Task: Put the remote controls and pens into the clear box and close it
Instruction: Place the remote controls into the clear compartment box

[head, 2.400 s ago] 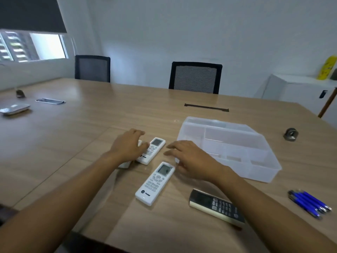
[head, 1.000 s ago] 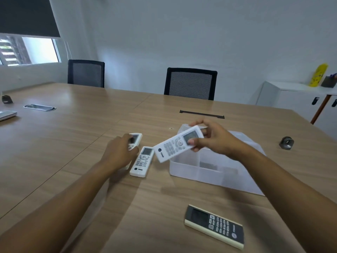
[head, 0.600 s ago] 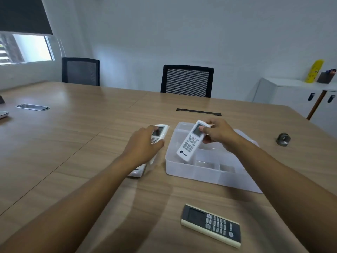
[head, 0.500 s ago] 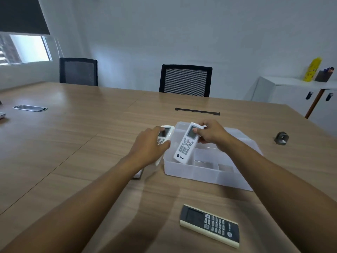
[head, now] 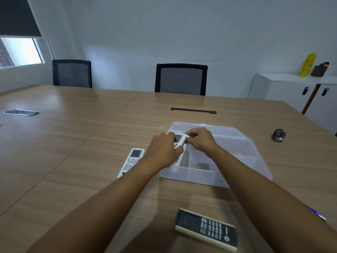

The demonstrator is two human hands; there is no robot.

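The clear box (head: 238, 150), with dividers inside, lies open on the wooden table (head: 73, 143). My left hand (head: 163, 152) grips a small white remote (head: 179, 138) over the box's left compartment. My right hand (head: 201, 141) pinches the top corner of a white remote there; part of a remote (head: 176, 160) shows lower in that compartment. Another white remote (head: 132, 160) lies on the table left of the box. A black remote (head: 207, 229) lies near the front edge. A blue pen (head: 316, 213) peeks out past my right forearm.
A small metal ring-shaped object (head: 278, 135) sits on the table right of the box. Two black chairs (head: 180, 79) stand at the far side. A cable slot (head: 193, 111) and a metal hatch (head: 21, 112) are set in the tabletop. A white cabinet (head: 291, 88) stands at right.
My right hand has lowered its white remote into the box's left compartment. My left hand lifted a small white remote off the table and brought it over the box, meeting the right hand.
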